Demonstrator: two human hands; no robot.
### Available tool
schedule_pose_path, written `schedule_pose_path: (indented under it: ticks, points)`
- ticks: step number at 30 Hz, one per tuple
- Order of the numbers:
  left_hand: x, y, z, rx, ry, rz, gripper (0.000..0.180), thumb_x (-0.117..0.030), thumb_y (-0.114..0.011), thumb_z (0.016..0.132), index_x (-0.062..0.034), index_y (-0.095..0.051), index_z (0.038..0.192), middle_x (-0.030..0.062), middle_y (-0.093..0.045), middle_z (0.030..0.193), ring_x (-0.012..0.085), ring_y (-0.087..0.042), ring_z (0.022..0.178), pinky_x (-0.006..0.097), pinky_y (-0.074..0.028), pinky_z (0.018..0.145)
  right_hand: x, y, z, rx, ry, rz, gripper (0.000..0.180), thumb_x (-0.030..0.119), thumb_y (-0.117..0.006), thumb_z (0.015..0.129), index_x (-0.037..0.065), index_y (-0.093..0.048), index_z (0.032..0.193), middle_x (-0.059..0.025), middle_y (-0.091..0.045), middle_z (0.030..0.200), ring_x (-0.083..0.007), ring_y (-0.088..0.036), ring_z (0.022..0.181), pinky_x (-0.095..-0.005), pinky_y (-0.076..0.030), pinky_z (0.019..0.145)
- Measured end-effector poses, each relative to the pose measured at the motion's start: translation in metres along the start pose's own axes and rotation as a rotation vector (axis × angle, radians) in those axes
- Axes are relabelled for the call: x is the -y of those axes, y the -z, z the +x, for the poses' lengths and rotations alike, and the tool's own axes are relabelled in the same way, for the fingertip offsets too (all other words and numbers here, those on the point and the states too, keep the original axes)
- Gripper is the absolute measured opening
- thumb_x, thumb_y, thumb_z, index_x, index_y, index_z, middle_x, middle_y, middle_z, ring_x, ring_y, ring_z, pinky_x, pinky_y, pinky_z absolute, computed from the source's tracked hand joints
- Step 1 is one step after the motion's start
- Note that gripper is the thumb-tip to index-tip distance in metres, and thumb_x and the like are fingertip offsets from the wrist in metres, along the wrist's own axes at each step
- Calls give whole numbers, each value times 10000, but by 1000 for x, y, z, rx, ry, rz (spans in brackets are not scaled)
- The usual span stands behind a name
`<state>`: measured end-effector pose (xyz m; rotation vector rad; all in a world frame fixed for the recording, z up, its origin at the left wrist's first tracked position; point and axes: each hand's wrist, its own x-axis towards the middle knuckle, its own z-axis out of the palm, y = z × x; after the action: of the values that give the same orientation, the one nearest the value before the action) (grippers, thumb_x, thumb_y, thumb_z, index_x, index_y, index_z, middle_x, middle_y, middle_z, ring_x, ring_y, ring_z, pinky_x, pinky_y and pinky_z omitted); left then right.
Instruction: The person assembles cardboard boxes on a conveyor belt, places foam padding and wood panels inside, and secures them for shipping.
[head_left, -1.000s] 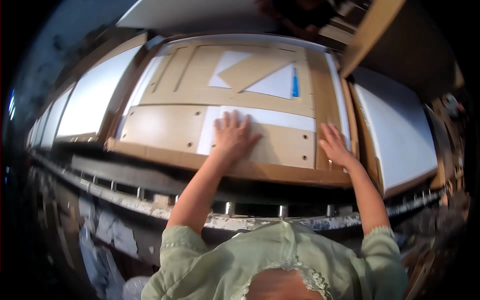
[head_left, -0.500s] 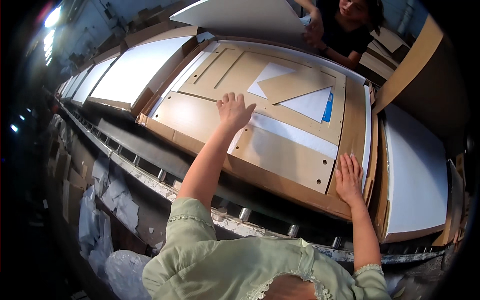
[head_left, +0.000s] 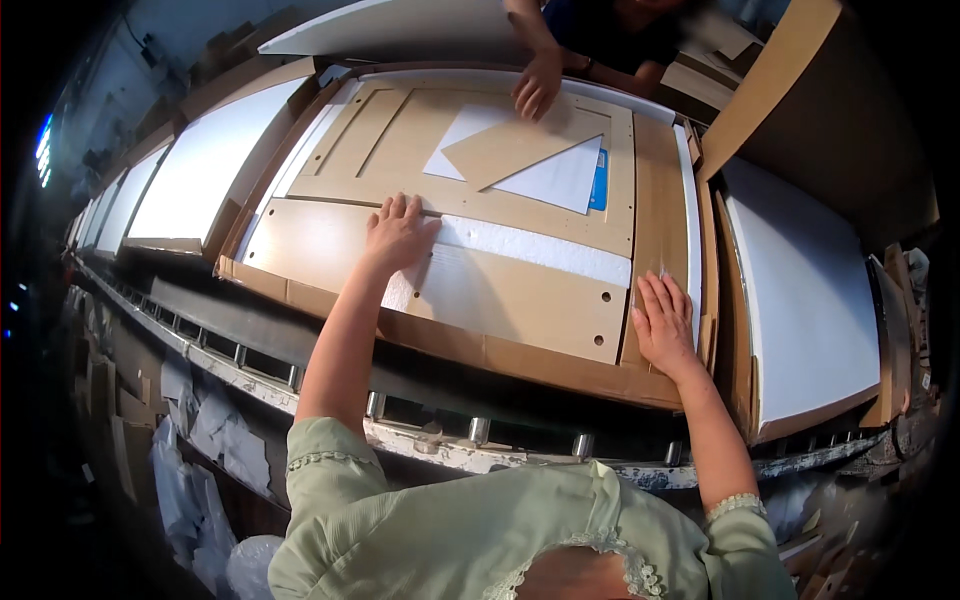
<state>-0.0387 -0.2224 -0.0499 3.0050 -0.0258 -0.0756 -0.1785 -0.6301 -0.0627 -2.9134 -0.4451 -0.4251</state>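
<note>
Left hand [head_left: 398, 232] flat, fingers spread, on flat-pack wood panel [head_left: 500, 295] in open carton [head_left: 560, 365]; right hand [head_left: 663, 325] flat at carton's right edge, gripping nothing. Panel likely stiff, heavy; best lifted by edges.

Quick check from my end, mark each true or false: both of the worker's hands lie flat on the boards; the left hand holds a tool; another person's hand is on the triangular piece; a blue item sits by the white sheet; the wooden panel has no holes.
1. Both hands lie flat, left hand and right hand, on the wooden panel and its box: true.
2. Left hand holds a tool: false, it is empty, palm down.
3. A co-worker's hand rests by the triangular piece: true.
4. A blue item sits beside the white sheet: true.
5. The panel has no holes: false, small holes show near its right end.
</note>
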Motion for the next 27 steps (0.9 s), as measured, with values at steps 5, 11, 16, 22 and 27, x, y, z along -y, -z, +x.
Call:
schedule_pose_path:
  ticks: [5,11,16,22,27]
  points:
    - [2,14,0,7,34,17,682,-560,-431,877,-141,-354,1410,130,-267,1496,274,-205,1400,485,-199,1088,3,-5,2,-7,-1,-2,470,284,-477,923,50,-441,1329,-114,-404,1399,-324,-303,1310,-477,-194,1093]
    - [-1,15,7,51,36,15,672,-563,-441,868,-146,-378,1391,110,-278,1493,260,-220,1393,511,-217,1071,3,-8,-1,-33,-10,-9,474,289,-495,911,58,-448,1323,-108,-409,1394,-316,-310,1304,-475,-201,1090]
    - [-8,11,5,66,95,52,658,-521,-406,887,-153,-327,1427,136,-266,1494,300,-207,1395,521,-234,1061,3,-8,1,-40,1,1,466,308,-475,922,68,-450,1320,-102,-406,1391,-307,-309,1307,-478,-213,1082]
    - [-87,-11,-8,-286,-407,-122,347,-176,-626,825,-109,-589,1164,163,-533,1232,345,-465,1183,450,-403,954,-6,-5,-2,-14,-50,16,482,330,-456,930,83,-429,1344,-90,-380,1418,-293,-279,1335,-473,-181,1104]
    - [-179,-18,-7,-460,-786,-384,340,-22,-561,766,-55,-577,1105,143,-563,1058,354,-509,1001,437,-434,866,10,-13,6,-12,-43,34,464,297,-500,896,74,-471,1302,-103,-424,1382,-319,-309,1314,-480,-198,1090]
